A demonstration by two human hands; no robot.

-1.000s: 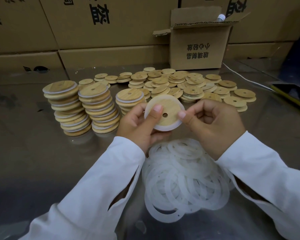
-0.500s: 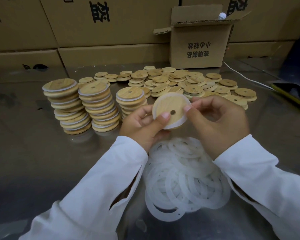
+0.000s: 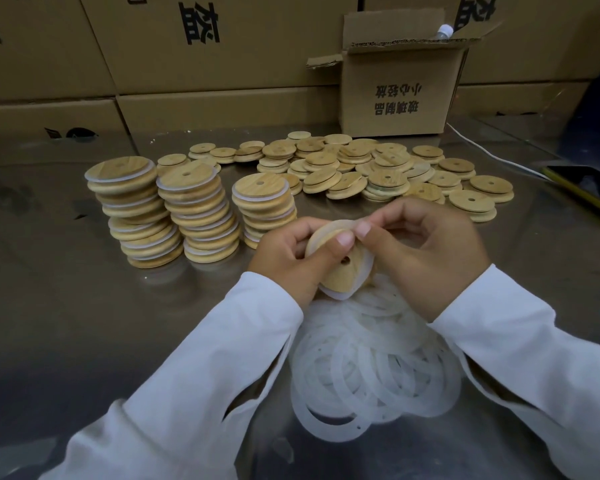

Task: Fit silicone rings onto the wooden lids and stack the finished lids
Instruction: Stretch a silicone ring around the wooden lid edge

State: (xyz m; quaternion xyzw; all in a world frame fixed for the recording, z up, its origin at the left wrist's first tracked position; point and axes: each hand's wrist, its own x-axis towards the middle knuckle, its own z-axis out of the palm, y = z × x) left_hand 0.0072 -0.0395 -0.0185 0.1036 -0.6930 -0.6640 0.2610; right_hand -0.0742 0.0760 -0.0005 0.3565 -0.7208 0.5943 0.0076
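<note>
Wooden lids (image 3: 378, 168) lie loose on the tabletop (image 3: 84, 323) at 12 o'clock. 3 ringed stacks (image 3: 198, 216) stand at 10 o'clock, and a heap of silicone rings (image 3: 371, 368) lies at 6 o'clock. At centre, the left hand (image 3: 291, 258) grips 1 lid (image 3: 340, 275), and the right hand (image 3: 426, 251) pinches its ring (image 3: 336, 225).

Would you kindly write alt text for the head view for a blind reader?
The left hand and right hand, in white sleeves, hold a wooden lid and fit a silicone ring onto its rim, above a pile of rings. Three stacks of finished lids stand left; bare lids lie behind.
</note>
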